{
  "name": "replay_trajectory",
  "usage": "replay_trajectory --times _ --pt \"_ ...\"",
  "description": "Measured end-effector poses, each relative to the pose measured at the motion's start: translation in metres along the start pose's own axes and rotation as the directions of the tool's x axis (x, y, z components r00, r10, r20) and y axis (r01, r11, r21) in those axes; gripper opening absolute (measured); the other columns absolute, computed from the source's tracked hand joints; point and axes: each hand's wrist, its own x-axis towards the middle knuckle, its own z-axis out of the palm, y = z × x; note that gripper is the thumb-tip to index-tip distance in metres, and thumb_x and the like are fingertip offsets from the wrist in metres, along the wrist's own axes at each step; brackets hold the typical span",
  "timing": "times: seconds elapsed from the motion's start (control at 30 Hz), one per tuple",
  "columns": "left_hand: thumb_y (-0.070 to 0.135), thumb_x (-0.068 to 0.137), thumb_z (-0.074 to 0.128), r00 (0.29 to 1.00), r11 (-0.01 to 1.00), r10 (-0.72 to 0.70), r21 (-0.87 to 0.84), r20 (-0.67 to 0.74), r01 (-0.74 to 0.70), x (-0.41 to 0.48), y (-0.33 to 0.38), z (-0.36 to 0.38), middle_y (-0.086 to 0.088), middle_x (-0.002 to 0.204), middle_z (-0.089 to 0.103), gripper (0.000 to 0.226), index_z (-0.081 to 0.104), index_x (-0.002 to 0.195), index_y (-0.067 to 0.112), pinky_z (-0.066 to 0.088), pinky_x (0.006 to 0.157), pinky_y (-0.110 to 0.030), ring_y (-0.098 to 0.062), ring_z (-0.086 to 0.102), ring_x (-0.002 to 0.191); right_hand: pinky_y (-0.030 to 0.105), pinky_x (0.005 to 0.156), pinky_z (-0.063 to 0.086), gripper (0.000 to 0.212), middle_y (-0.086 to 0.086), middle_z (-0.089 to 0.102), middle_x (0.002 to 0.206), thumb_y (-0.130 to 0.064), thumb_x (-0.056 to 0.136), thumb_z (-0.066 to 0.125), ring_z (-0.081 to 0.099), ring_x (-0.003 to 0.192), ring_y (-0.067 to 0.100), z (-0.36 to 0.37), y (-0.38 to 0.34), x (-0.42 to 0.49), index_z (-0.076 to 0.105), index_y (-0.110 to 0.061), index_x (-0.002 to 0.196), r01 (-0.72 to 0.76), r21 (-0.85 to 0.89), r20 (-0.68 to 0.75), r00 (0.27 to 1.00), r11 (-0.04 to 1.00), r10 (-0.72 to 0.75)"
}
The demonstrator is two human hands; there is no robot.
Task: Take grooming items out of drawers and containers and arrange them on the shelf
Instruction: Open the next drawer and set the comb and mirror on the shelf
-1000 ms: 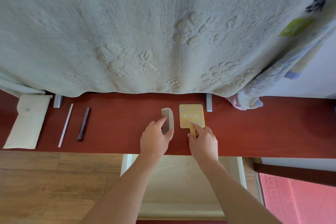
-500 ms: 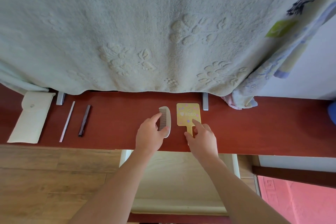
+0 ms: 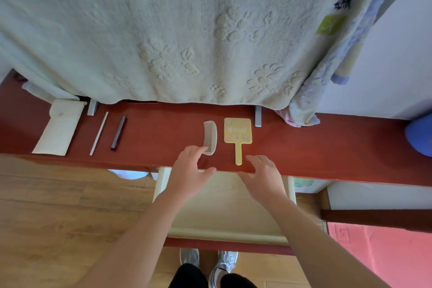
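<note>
While the comb (image 3: pixel 210 137) lies beside the "XOXO" mirror (image 3: pixel 237 130), left hand (image 3: pixel 189 170) and right hand (image 3: pixel 263 175) nearby, grips apart, empty.

This looks like a room in a home. A big soft towel (image 3: pixel 163 30) hangs at 12 o'clock over a red shelf (image 3: pixel 327 147), and wood floor (image 3: pixel 46 206) shows at 8 o'clock.

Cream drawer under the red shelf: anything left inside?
The cream pull-out drawer shows only bare pale bottom in the middle. Its back is hidden under the red wooden shelf, and the left hand and right hand cover parts.
</note>
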Motion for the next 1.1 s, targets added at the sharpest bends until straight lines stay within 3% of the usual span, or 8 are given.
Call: replay_trajectory --times 0.3,0.63,0.77,0.93,1.1 --pt "0.042 0.090 0.068 0.979 0.999 -0.028 0.034 0.204 0.022 -0.071 -0.018 0.009 0.009 0.143 0.044 0.064 0.042 0.146 0.026 0.040 0.108 -0.032 -0.011 0.043 0.133 0.028 0.105 0.035 0.054 -0.005 0.050 0.137 -0.042 0.090 0.063 0.041 0.129 0.016 0.032 0.018 -0.074 0.051 -0.021 0.138 -0.045 -0.073 0.097 0.994 0.996 0.052" --pt "0.054 0.087 0.066 0.935 0.983 -0.023 0.178 0.355 -0.043 -0.147 -0.055 0.010 0.011 0.138 0.050 0.060 0.050 0.139 0.030 0.041 0.106 -0.031 -0.011 0.046 0.128 0.030 0.103 0.038 0.051 -0.004 0.055 0.132 -0.046 0.090 0.061 0.045 0.125 0.017 0.072 0.039 -0.137 0.055 -0.022 0.134 -0.012 -0.176 0.172 0.984 0.984 0.043" --pt "0.040 0.089 0.070 0.943 0.981 -0.057 0.195 0.327 -0.009 -0.162 -0.068 0.013 0.009 0.138 0.052 0.049 0.057 0.135 0.027 0.038 0.110 -0.033 -0.013 0.045 0.131 0.026 0.099 0.038 0.046 -0.006 0.057 0.126 -0.046 0.089 0.062 0.046 0.121 0.016 0.080 0.048 -0.147 0.060 -0.020 0.127 -0.025 -0.177 0.131 0.990 0.984 0.049" --pt "0.036 0.089 0.071 0.966 0.977 -0.061 0.214 0.251 0.006 -0.166 -0.071 0.019 0.013 0.116 0.061 0.030 0.069 0.117 0.025 0.047 0.092 -0.027 -0.011 0.056 0.112 0.027 0.092 0.042 0.038 -0.005 0.059 0.118 -0.041 0.088 0.066 0.049 0.114 0.015 0.083 0.051 -0.155 0.066 -0.018 0.118 -0.031 -0.150 0.065 0.997 0.988 0.041" --pt "0.036 0.089 0.072 0.969 0.969 -0.077 0.245 0.235 0.017 -0.165 -0.069 0.019 0.014 0.114 0.063 0.029 0.070 0.115 0.026 0.048 0.088 -0.028 -0.009 0.058 0.108 0.026 0.089 0.042 0.031 -0.006 0.059 0.116 -0.034 0.089 0.066 0.050 0.111 0.015 0.082 0.060 -0.159 0.067 -0.020 0.117 -0.015 -0.152 0.084 0.996 0.988 0.028"
